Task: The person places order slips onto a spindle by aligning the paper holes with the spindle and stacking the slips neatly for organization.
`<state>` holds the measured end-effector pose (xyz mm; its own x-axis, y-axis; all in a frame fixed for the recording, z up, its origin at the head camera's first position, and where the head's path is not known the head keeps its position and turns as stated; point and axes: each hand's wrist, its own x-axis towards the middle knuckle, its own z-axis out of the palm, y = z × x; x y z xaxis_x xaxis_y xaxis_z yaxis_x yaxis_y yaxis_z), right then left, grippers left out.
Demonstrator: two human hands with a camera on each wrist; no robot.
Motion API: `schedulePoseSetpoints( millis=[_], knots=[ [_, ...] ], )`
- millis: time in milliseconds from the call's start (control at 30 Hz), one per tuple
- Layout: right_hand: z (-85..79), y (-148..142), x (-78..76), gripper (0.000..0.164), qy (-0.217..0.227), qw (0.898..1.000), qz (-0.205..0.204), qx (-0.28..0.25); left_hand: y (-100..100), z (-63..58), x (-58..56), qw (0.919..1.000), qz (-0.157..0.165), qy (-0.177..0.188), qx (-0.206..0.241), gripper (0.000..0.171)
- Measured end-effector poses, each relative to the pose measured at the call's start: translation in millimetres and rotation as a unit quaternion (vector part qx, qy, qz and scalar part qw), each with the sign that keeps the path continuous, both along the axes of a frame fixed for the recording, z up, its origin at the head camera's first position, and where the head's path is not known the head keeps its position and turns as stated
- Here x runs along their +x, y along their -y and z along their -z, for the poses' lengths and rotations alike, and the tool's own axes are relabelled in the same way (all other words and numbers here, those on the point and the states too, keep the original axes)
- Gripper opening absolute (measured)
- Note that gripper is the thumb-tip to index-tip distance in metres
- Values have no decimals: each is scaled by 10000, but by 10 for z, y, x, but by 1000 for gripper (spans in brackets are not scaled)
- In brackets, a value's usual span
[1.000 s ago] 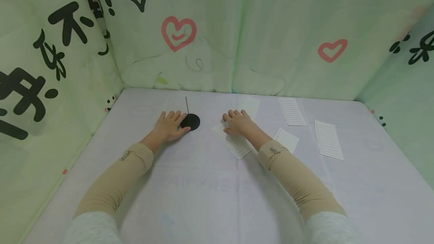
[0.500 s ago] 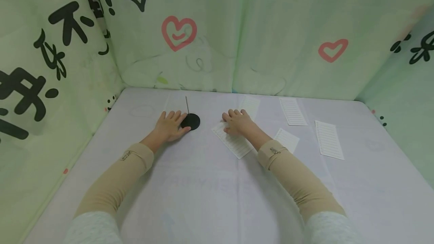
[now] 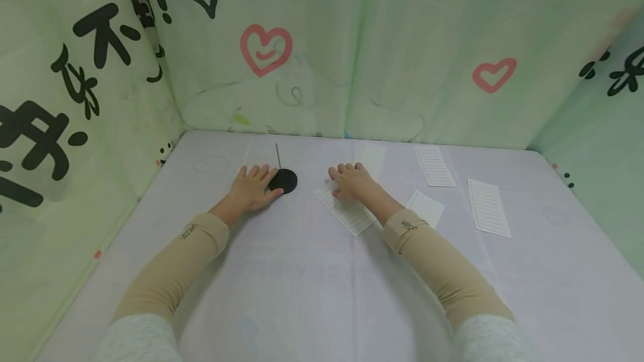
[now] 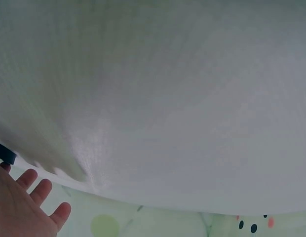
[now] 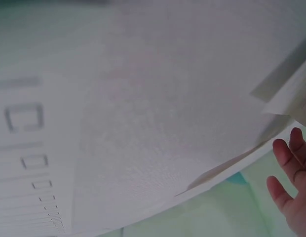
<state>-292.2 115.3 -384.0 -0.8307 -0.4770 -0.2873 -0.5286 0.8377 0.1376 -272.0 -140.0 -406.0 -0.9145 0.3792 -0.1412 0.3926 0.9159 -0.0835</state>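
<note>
A receipt spike with a round black base (image 3: 284, 182) and a thin upright pin stands left of the middle in the head view. My left hand (image 3: 250, 186) holds the base at its left side between thumb and index finger, the other fingers spread. In the left wrist view, the black edge (image 4: 5, 153) shows beside that hand. Right of the spike, my right hand (image 3: 354, 183) pinches the upper part of a ruled paper slip (image 3: 349, 214). A raised piece of the slip (image 5: 293, 96) appears beside the fingers in the right wrist view; the pinch itself is hidden.
More printed slips lie on the white table (image 3: 282, 295): one behind the right hand (image 3: 372, 160), one at the back (image 3: 435, 166), one by the right forearm (image 3: 426, 206), one farther right (image 3: 489, 208). A green patterned curtain (image 3: 412, 43) borders the table.
My right fingers have shifted very slightly to the left. Otherwise the hands, spike and slips stay where they were.
</note>
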Motion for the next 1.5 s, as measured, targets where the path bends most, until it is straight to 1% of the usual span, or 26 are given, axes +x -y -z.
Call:
schedulePoseSetpoints(
  millis=[133,233,333,400,433,500,600,667,733,833,933,1033,1067,1133,1200,1333,1367,1433,1500],
  knots=[
    [-3,3,7,48,-14,10000,0,-84,0,8,1,10000,-16,3,14,68],
    [-10,0,2,45,59,9994,89,-327,-1,12,2,10000,-26,16,30,67],
    [-28,-25,-16,37,323,9950,274,-900,-4,9,7,10000,-32,28,17,67],
    [-51,-60,-30,30,587,9868,443,-1440,-7,8,10,10000,-34,32,8,67],
    [-65,-83,-39,28,718,9807,506,-1749,-7,7,11,10000,-36,33,8,67],
    [-99,-130,-57,26,999,9630,637,-2419,-7,10,12,10000,-38,24,17,67],
    [-132,-207,-96,23,1358,9305,811,-3304,-6,16,10,10000,-43,9,27,67],
    [-155,-250,-112,25,1601,9049,1071,-3795,-5,19,7,10000,-38,-13,19,67],
    [-172,-287,-121,28,1803,8813,1411,-4134,-5,21,5,10000,-34,-27,8,67],
    [-212,-326,-103,37,2033,8469,1975,-4500,-6,21,1,10000,-28,-34,-4,67],
    [-229,-350,-87,41,2239,8177,2329,-4765,-7,19,-2,10000,-30,-31,-14,67],
    [-242,-358,-58,38,2417,7951,2550,-4944,-7,15,-4,10000,-39,-20,-13,68],
    [-245,-355,-50,37,2465,7889,2608,-4989,-6,13,-4,10000,-42,-10,-12,68],
    [-252,-350,-26,35,2524,7823,2654,-5038,-5,10,-5,10000,-51,1,-4,68],
    [-261,-343,-2,33,2547,7777,2679,-5084,-3,4,-7,10000,-53,6,7,68],
    [-276,-335,35,31,2563,7734,2683,-5140,13,-17,-26,9999,-141,36,79,69],
    [-280,-334,43,31,2575,7723,2681,-5152,21,-28,-30,9997,-177,43,151,69],
    [-287,-334,56,31,2596,7718,2655,-5161,37,-64,-38,9986,-275,90,442,68],
    [-296,-334,67,30,2619,7702,2638,-5183,57,-115,-36,9948,-385,106,932,66]
  ],
)
